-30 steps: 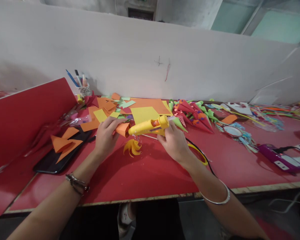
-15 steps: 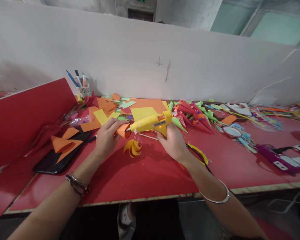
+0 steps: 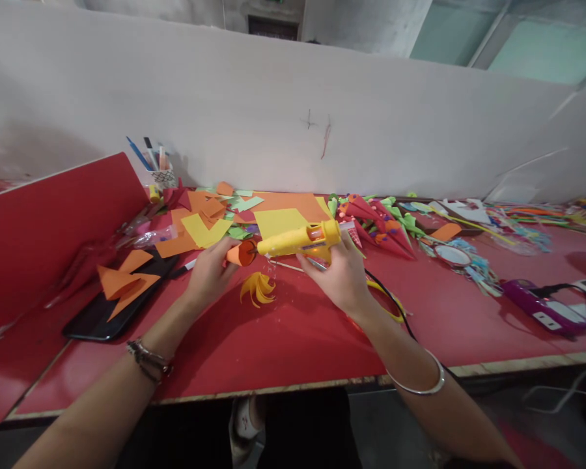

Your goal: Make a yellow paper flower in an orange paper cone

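Note:
My left hand [image 3: 211, 270] is closed on a small orange paper cone [image 3: 242, 253], its open end turned to the right. In my right hand [image 3: 339, 270] is a yellow hot glue gun [image 3: 293, 241], gripped by its handle. The nozzle points left, right at the mouth of the cone; whether it touches the paper I cannot tell. Below the nozzle, a yellow-orange curled paper piece with petal-like strips [image 3: 258, 289] lies on the red tabletop [image 3: 283, 352]. A thin pale stick [image 3: 287, 264] lies behind it.
Orange paper pieces [image 3: 122, 281] rest on a black phone [image 3: 95, 320] at left. Coloured paper sheets [image 3: 280, 221] and red paper cones [image 3: 378, 225] spread along the back. A pen cup [image 3: 163, 177] stands back left; a purple power strip [image 3: 542, 306] lies right. A black cord trails from the gun.
The glue gun has shifted slightly right and tilted, its nozzle still at the cone. The cone's opening has turned more toward me.

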Demonstrator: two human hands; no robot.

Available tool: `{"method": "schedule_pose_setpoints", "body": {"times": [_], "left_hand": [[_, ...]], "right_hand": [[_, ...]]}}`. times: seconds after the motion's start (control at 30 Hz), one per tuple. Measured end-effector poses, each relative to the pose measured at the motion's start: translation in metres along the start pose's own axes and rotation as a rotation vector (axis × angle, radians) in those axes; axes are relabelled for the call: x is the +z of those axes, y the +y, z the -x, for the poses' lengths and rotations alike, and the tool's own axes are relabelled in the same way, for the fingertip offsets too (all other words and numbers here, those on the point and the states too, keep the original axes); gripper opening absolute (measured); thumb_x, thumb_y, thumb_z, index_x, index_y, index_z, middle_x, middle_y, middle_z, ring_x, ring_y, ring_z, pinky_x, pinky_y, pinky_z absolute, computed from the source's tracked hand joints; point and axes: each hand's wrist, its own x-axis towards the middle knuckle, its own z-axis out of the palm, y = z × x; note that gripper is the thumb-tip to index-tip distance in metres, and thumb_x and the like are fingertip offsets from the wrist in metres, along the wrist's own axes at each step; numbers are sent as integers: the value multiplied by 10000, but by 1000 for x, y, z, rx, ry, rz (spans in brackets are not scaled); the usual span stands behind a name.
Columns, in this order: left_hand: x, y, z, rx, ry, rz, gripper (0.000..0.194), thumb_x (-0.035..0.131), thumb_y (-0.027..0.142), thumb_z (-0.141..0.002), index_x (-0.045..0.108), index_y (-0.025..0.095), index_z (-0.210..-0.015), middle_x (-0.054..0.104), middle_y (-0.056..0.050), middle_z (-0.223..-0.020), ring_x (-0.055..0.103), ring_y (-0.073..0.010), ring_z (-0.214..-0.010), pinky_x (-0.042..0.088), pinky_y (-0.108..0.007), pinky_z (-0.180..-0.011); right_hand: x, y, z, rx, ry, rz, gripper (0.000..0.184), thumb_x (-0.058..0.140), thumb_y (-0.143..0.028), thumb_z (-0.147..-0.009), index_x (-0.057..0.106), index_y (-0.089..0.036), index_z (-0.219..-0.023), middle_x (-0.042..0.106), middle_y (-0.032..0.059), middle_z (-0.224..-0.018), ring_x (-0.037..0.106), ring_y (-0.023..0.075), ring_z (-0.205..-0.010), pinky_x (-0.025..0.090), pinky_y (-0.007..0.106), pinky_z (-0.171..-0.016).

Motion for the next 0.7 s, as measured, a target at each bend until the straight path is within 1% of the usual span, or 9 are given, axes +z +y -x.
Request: {"method": "schedule_pose_setpoints", "body": {"times": [0.13,0.3,0.4,0.47,0.6,0.7], "left_hand": [[0,4,-1,-42,1,12,45,428,169,-704,464,185,-682,495,18,-580,442,-108,-505,334,-207,-473],[0,6,-1,-47,10,87,86,430,161,-689,388,190,-620,407,44,-530,377,-86,-462,299,-196,-442],[0,7,-1,-57,-11,132,125,442,159,-684,366,185,-588,378,51,-523,349,-75,-464,282,-187,-436],[0,7,-1,-64,-40,153,125,448,172,-692,392,176,-580,390,48,-528,357,-76,-482,289,-187,-450],[-1,9,0,-78,-139,200,117,451,211,-704,465,153,-603,442,35,-550,387,-85,-520,307,-191,-480],[-3,10,-1,-79,-202,185,147,455,218,-686,440,149,-557,391,48,-505,342,-72,-488,268,-182,-458]], "right_hand": [[0,3,0,-18,47,52,328,534,-361,-747,470,-201,-1027,551,88,-935,568,249,-847,511,386,-646],[-3,5,-1,-6,77,80,319,546,-355,-737,466,-210,-1010,540,82,-905,566,246,-824,505,382,-636],[-5,6,-2,-31,101,70,308,542,-347,-740,463,-196,-996,542,96,-913,559,249,-844,499,368,-631],[-5,6,-1,-66,88,67,315,544,-348,-737,460,-188,-995,543,103,-928,555,247,-849,494,355,-621],[-4,6,0,-115,7,109,293,541,-322,-725,470,-184,-973,541,105,-949,555,237,-810,472,331,-575],[-4,7,1,-152,-38,129,281,540,-285,-716,468,-174,-964,537,106,-963,557,224,-776,449,303,-536]]}}
